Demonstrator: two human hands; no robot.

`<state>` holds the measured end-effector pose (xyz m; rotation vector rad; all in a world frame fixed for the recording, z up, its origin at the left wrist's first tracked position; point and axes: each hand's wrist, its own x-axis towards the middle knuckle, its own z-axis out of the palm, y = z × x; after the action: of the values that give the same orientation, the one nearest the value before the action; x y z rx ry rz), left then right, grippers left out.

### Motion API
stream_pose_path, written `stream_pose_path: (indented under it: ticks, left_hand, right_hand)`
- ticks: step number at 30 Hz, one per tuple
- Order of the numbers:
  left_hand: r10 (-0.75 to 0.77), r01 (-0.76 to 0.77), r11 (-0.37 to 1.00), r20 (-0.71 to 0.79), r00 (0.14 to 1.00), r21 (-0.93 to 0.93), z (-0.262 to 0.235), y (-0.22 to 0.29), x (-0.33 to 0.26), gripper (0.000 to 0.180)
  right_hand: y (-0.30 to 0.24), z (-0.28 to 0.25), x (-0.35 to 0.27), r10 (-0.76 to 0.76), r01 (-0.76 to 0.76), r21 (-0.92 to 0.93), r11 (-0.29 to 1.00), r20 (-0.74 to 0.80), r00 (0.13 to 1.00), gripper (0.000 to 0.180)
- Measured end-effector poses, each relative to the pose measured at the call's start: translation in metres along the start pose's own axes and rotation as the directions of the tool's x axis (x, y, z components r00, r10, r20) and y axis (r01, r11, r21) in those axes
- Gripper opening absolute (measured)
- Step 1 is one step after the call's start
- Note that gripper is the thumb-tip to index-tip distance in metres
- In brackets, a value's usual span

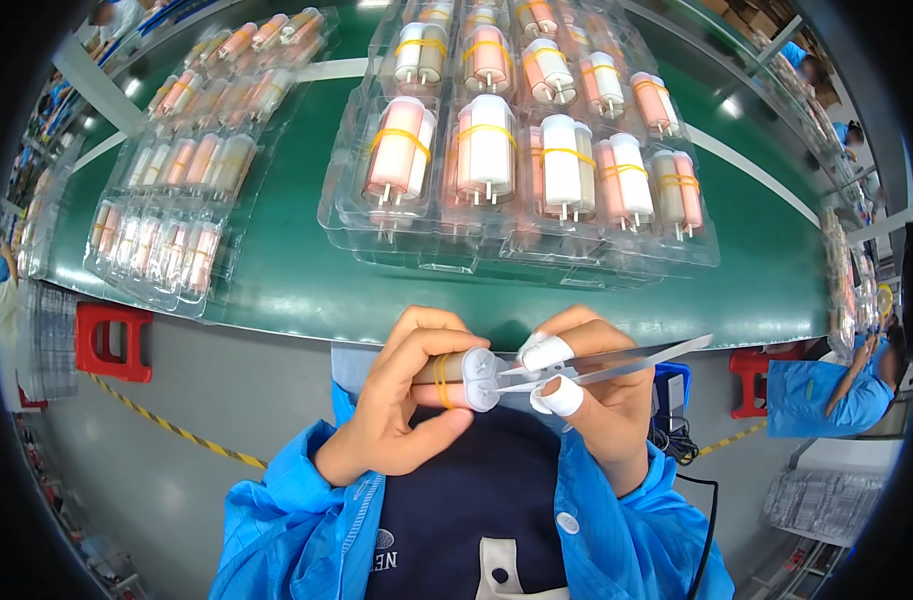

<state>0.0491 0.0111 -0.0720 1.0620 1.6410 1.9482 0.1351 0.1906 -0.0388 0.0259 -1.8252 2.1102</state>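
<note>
In front of my chest, my left hand (401, 400) is wrapped round a bundle of small cylinders (456, 372), one beige-grey and one pink. A yellow rubber band (443, 382) goes round them. Their whitish, translucent round ends face right. My right hand (601, 390) grips metal tweezers (666, 354) between thumb and fingers, with white wraps on the thumb and a finger. The tweezers' tips reach the bundle's whitish ends; whether they pinch anything there is too small to tell.
Stacked clear plastic trays (446, 250) on the green table (286, 290) hold several banded bundles of pink, white and grey cylinders. More filled trays (166, 200) lie at the left. Red stools (113, 342) stand below the table edge. A person in blue (831, 390) sits at the far right.
</note>
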Motion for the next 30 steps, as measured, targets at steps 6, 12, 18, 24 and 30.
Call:
stream_pose_path:
  ticks: [6, 12, 18, 24, 30]
  left_hand:
    - [0.115, -0.118, 0.986, 0.026, 0.993, 0.122, 0.003, -0.012, -0.003, 0.045]
    - [0.218, -0.205, 0.969, -0.085, 0.972, 0.139, 0.012, -0.017, 0.000, 0.046]
    - [0.253, -0.236, 0.960, -0.105, 0.962, 0.152, 0.014, -0.018, 0.001, 0.045]
    - [0.260, -0.237, 0.956, -0.126, 0.957, 0.172, 0.015, -0.020, 0.000, 0.045]
    - [0.236, -0.202, 0.955, -0.149, 0.960, 0.215, 0.015, -0.019, -0.001, 0.046]
  right_hand:
    - [-0.004, -0.002, -0.003, -0.090, 0.088, -0.017, 0.996, -0.124, 0.988, 0.020]
    - [-0.002, 0.003, -0.003, -0.124, 0.113, -0.121, 0.986, -0.086, 0.989, 0.020]
    - [0.002, 0.008, 0.001, -0.175, 0.169, -0.166, 0.972, -0.026, 0.984, 0.021]
    - [0.003, 0.007, 0.003, -0.197, 0.191, -0.200, 0.961, -0.010, 0.980, 0.020]
    - [0.006, 0.007, 0.005, -0.184, 0.180, -0.201, 0.963, -0.001, 0.983, 0.019]
